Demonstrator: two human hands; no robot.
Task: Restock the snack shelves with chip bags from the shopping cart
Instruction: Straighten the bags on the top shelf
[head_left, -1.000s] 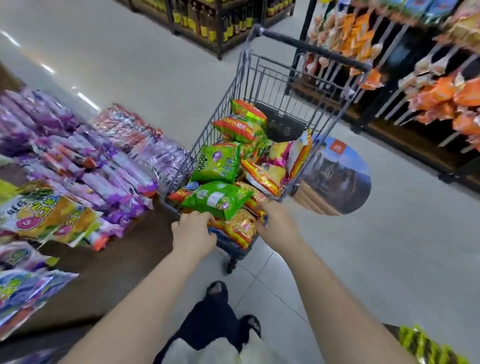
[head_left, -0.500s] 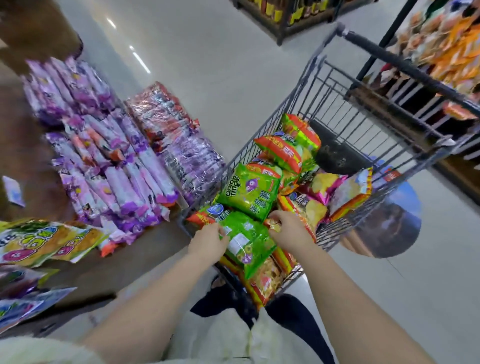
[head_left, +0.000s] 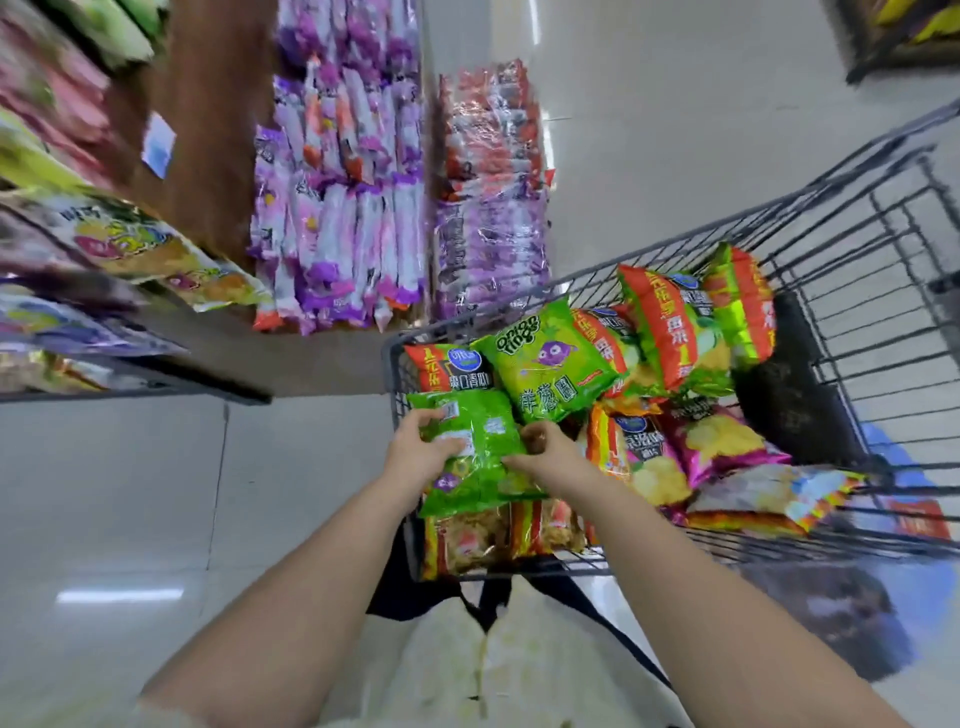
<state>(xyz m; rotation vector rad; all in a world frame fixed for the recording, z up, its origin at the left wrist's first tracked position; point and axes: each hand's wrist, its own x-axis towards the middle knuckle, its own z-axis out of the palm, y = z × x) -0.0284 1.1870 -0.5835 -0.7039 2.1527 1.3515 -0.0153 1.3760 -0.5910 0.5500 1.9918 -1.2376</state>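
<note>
A grey wire shopping cart (head_left: 852, 218) stands in front of me, full of chip bags. A green chip bag (head_left: 485, 457) lies at its near end, back side up. My left hand (head_left: 421, 452) grips the bag's left edge, and my right hand (head_left: 545, 454) holds its right edge with fingers curled. Beyond it lies a second green bag (head_left: 550, 358) printed with onion rings. Red and green bags (head_left: 670, 322) and a pink bag (head_left: 722, 441) fill the middle of the cart. The snack shelves (head_left: 197, 338) run along the left.
Purple snack packs (head_left: 343, 208) and wrapped red and purple bundles (head_left: 493, 192) crowd the low shelf ahead on the left. Yellow bags (head_left: 135, 244) sit on the nearer shelf. A round floor sticker (head_left: 857, 623) lies under the cart's right side. Pale tiled floor surrounds the cart.
My view has swung left and down toward the shelves. Both hands have closed on the green bag's edges and raised its near end slightly above the bags below.
</note>
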